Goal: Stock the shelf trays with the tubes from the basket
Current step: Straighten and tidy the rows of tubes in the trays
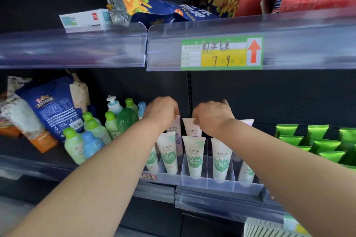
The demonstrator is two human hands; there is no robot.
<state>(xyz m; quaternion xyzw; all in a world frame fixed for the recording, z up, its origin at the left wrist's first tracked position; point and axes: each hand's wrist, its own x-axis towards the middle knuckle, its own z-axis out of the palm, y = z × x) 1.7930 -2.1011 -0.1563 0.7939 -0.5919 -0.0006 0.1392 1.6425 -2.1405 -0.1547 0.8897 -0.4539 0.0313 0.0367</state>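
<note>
Both arms reach into the middle shelf, over a clear divided shelf tray [200, 181] that already carries a front row of white tubes with green leaf prints [193, 158]; behind them stand pale tubes with purple prints. The left hand [160, 110] curls over the crimped top of one purple-print tube [176, 132], fingers pinched on it as far as can be told; the right hand [212, 115] grips the top of the neighbouring purple-print tube [192, 129] between thumb and fingers. The basket [269, 228] shows only as a white ribbed corner at the lower right, its contents out of sight.

The main risk looks to be the front row; the forearms pass just above those tubes, and a dip of either wrist could tip one forward out of its slot; they stand cap down and lean already. A back tube pushed in crooked could straddle a divider rather than sit in one compartment. The green-capped bottles [92, 134] crowd just left of the tray; a sideways sweep of the left elbow could topple them.
</note>
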